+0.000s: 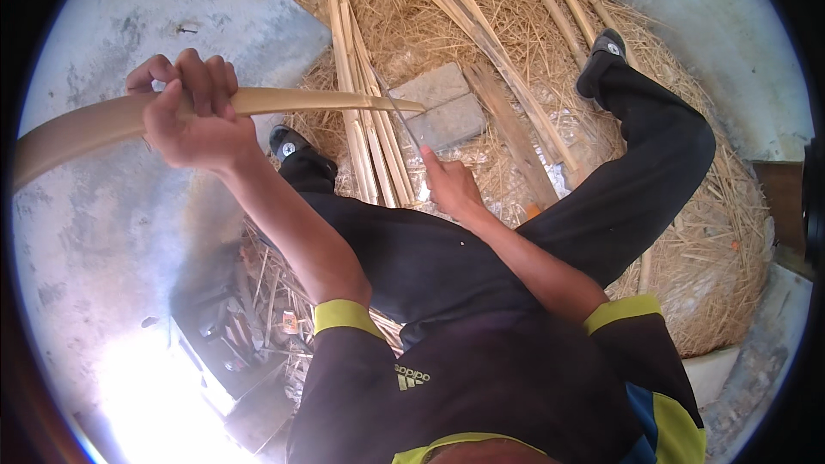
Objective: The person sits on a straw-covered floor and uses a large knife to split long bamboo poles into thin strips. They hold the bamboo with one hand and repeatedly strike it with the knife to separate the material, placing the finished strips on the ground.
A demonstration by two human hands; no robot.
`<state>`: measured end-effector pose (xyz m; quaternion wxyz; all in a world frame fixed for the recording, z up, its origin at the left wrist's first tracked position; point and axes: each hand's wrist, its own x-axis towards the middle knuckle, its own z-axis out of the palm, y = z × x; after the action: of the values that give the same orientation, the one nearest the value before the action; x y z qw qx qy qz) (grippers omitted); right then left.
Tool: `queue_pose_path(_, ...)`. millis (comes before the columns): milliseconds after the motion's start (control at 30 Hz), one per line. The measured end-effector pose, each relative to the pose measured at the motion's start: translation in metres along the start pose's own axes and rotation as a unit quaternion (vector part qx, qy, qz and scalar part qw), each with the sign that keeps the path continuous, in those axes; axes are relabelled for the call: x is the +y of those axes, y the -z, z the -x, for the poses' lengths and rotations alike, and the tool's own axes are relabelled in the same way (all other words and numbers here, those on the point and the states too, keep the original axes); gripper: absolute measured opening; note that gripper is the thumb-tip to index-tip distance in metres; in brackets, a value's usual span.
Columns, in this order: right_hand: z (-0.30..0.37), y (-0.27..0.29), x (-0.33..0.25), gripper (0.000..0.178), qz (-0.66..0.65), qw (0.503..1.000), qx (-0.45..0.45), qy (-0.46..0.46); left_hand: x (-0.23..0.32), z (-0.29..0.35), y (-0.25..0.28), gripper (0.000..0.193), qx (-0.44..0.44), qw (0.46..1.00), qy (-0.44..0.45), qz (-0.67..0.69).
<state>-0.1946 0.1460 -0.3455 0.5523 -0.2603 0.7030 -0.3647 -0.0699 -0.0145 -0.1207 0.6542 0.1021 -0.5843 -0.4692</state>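
Observation:
My left hand [196, 112] is closed round a long split bamboo piece [296, 100], which runs in from the left edge and looks bent there. Its narrow end reaches over two grey bricks or blocks [450, 120] lying between my feet. In my right hand [451, 185] is the handle of a thin-bladed knife [402, 119], the fingers wrapped round it. The blade points up and left and crosses the bamboo close to its tip; whether it touches, I cannot tell. Below that end lies a bundle of pale bamboo strips [365, 133].
Straw-like shavings [705, 266] cover the floor around my spread legs. More bamboo strips [490, 43] and a weathered board [511, 133] lie beyond the bricks to the right. Poles [550, 4] rest at the far right. A grey-blue surface [172, 17] spans the left side.

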Motion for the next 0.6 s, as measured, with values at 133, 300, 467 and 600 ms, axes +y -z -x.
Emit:
queue_pose_path(133,0.029,0.002,-0.026,0.075,-0.065,0.991,-0.033,0.109,-0.001,0.004,-0.025,0.011,0.129,0.986,-0.042,-0.094)
queue_pose_path(300,0.011,0.002,0.000,0.077,0.094,0.989,0.038,0.103,-0.004,0.005,-0.035,0.008,0.165,0.975,-0.065,-0.130)
queue_pose_path(467,0.006,0.028,-0.011,0.075,0.030,0.998,-0.032,-0.038,-0.005,0.002,-0.032,0.006,0.203,0.965,-0.077,-0.146)
queue_pose_path(600,0.026,0.011,-0.020,0.068,-0.050,0.980,0.010,0.192,-0.004,0.003,-0.037,0.004,0.194,0.967,-0.087,-0.142)
